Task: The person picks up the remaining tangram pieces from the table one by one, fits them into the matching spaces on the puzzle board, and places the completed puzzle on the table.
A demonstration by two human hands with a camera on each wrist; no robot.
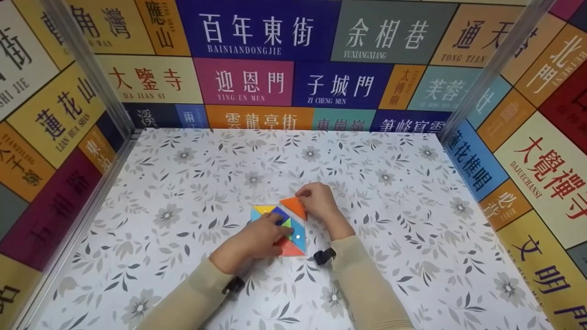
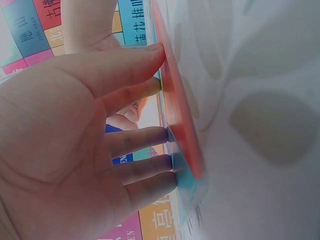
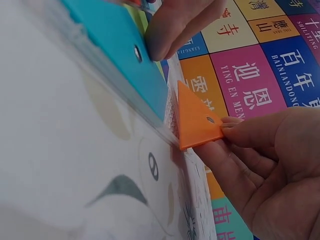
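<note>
My right hand (image 1: 321, 204) pinches an orange triangular tangram piece (image 1: 294, 207) between thumb and finger. In the right wrist view the orange piece (image 3: 197, 122) is tilted up at the corner of a clear tray (image 3: 107, 82), and a small metal dot shows on its face. My left hand (image 1: 257, 236) rests with extended fingertips on the other tangram pieces in the tray. Around those fingers are a yellow piece (image 1: 263, 209), a dark blue piece (image 1: 280, 212), a green piece (image 1: 287, 223), a light blue piece (image 1: 299, 229) and a red piece (image 1: 293, 250). The hand partly covers them.
A white table (image 1: 390, 206) with a grey leaf and flower print lies under the tray. Colourful panels with Chinese lettering (image 1: 257, 82) stand behind and on both sides. Metal posts (image 1: 486, 78) rise at the back corners. Dark clips (image 1: 324, 255) sit at both wrists.
</note>
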